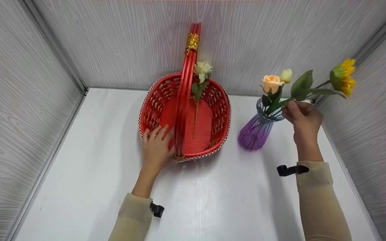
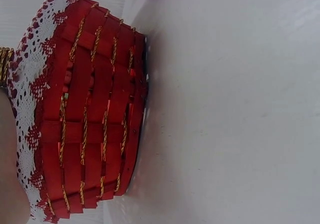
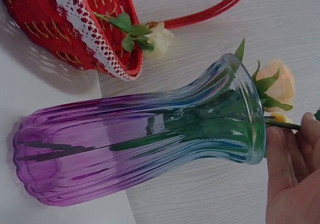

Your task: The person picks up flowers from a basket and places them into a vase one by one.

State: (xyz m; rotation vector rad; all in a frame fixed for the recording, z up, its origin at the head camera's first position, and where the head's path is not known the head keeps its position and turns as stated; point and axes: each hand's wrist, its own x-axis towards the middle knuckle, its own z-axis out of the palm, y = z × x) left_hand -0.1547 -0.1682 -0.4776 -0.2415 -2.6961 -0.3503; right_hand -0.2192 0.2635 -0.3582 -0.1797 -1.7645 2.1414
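My right hand (image 1: pixel 305 118) pinches the green stem of a yellow sunflower (image 1: pixel 343 78) just at the mouth of a glass vase (image 1: pixel 255 134), purple below and blue at the rim. In the right wrist view, stems show through the vase's clear wall. A peach rose (image 1: pixel 271 83) and a pale bud (image 1: pixel 285 76) stand in the vase. My left hand (image 1: pixel 156 147) rests on the near left rim of a red woven basket (image 1: pixel 226 129), its fingers reaching over the edge. Inside the basket, a white rose (image 1: pixel 202 70) leans against the far wall, its stem down on the red bottom.
The basket's tall red handle (image 1: pixel 187 77), wrapped in gold at its top, arches over the middle. White lace (image 2: pixel 32 99) edges the basket rim. Grey wood-patterned panels (image 1: pixel 119 47) enclose the white table (image 1: pixel 206 207) at the back and sides.
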